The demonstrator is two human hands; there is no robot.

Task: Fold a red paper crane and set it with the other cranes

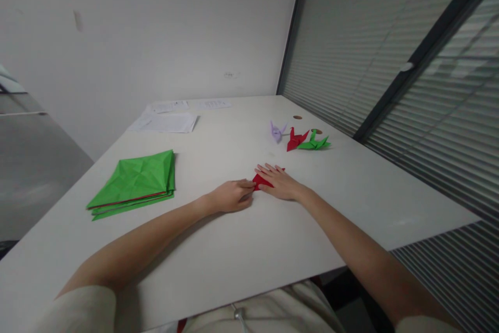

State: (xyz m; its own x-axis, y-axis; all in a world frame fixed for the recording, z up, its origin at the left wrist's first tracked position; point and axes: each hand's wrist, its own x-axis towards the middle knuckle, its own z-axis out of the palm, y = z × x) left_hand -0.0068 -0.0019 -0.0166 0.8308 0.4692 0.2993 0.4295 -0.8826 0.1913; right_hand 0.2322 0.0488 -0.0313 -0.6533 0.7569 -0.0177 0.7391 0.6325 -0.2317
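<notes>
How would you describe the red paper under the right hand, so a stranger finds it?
On the white table, the left hand and right hand nearly meet. The red paper lies partly under the right one. Unlike the red paper bird farther back, it is low and partly covered.

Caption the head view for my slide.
Left hand at the edge of red paper, right hand laid across it; three paper cranes beyond, green-topped stack at left.

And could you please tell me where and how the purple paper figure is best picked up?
Probably pinch the purple figure lightly at its middle, coming from the left: thin points stick out from it, and the red figure lies close on its right.
</notes>
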